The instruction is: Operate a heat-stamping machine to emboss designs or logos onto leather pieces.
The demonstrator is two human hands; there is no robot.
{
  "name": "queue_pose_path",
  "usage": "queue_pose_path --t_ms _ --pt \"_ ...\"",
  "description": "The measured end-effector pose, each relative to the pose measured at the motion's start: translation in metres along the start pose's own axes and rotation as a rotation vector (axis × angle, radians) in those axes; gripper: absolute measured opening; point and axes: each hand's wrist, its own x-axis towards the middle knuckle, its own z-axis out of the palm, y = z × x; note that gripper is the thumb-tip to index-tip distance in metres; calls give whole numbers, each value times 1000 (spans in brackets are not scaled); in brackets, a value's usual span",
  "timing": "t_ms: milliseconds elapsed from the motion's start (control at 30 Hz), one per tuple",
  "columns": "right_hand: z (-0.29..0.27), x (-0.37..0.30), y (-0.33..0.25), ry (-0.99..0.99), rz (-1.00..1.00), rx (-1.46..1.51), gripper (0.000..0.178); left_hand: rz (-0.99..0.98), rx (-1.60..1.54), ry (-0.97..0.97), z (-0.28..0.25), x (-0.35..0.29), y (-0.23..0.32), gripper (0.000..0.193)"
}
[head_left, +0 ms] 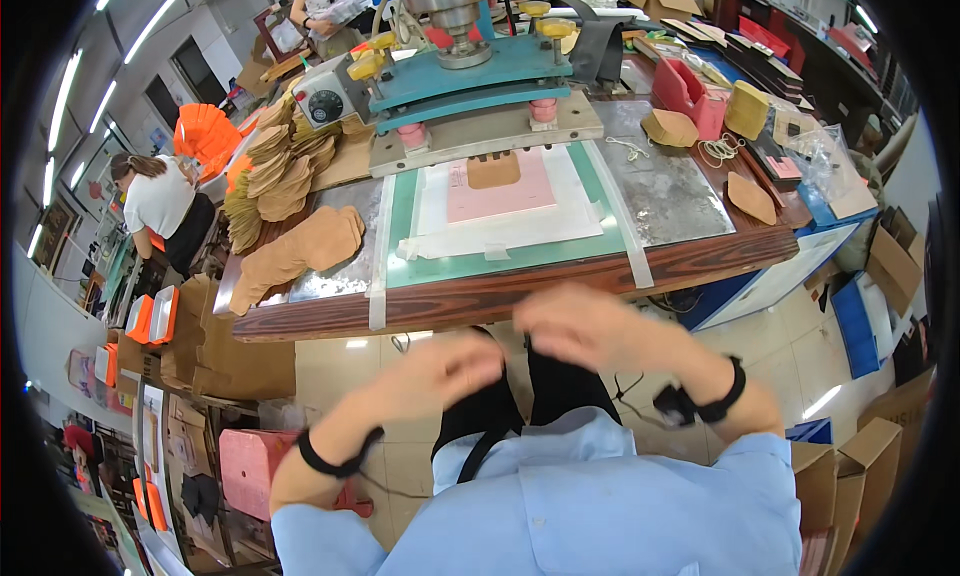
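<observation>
Both hands hover in front of the table's near edge, slightly apart from each other. My left hand (447,368) has its fingers bent inward, and my right hand (572,326) is raised a little higher; motion blurs the fingers of both, and nothing shows in either one. Beyond them, a tan rounded leather-like piece (495,172) lies on a pink sheet (500,206) over white paper, partly under the press (470,81) with its teal plates. To the left, several tan pieces (300,253) lie fanned out in an overlapping row.
Tall stacks of tan pieces (270,166) stand at the back left, beside a grey control box with a dial (325,106). On the right are a red-pink holder (690,96), a yellowish block (747,110) and a loose tan piece (750,198). A person (165,206) works at far left.
</observation>
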Motion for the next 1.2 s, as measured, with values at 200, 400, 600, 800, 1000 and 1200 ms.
queue_pose_path --t_ms 200,400,600,800,1000,1200 --pt "66 -68 57 -490 290 418 35 -196 -289 -350 84 -13 -105 34" --pt "103 -21 174 777 384 1546 30 -130 -1633 637 69 42 -183 40" --pt "100 8 122 1071 61 1965 45 323 -1920 919 58 71 -152 39" --pt "96 6 121 1217 99 1967 41 215 -1882 949 54 70 -147 40" --pt "91 5 122 1228 116 1928 35 355 -1855 825 54 72 -178 41" --pt "91 2 125 1226 71 1962 37 309 -1808 836 57 71 -177 43"
